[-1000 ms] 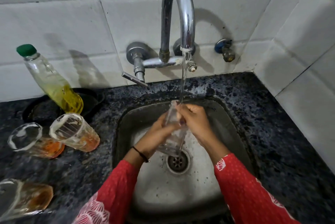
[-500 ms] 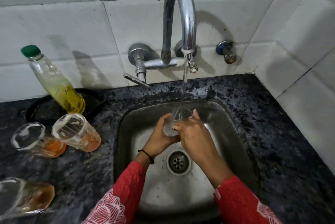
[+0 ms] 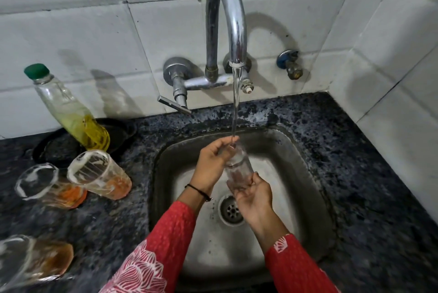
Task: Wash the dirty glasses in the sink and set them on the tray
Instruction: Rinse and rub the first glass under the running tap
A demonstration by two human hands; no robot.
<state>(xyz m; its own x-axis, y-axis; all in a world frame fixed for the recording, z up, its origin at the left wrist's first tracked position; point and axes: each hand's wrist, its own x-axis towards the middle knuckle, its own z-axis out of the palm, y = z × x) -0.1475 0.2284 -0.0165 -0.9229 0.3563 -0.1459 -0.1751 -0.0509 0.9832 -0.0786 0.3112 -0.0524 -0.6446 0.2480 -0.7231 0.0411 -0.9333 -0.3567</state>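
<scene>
Counter (image 3: 355, 174) carries three dirty glasses (image 3: 99, 174) left of the sink (image 3: 308, 174), orange residue inside, apparently queued within reach; faucet (image 3: 225, 19) runs a thin stream (image 3: 235, 107) into the basin; left hand (image 3: 211, 164) curls round the upper end of the glass (image 3: 237, 164); right hand (image 3: 254, 197) grips its base; glass is held above the drain, top under the stream, probably so rinse water falls into the basin

Sink (image 3: 296, 174) sunk in bench (image 3: 355, 162); tap (image 3: 225, 19) on wall (image 3: 71, 19) behind. One glass (image 3: 237, 167) over sink, under tap. Left of sink on bench: three more glasses (image 3: 99, 174), tray (image 3: 57, 148) behind them, bottle (image 3: 71, 112) on tray.
</scene>
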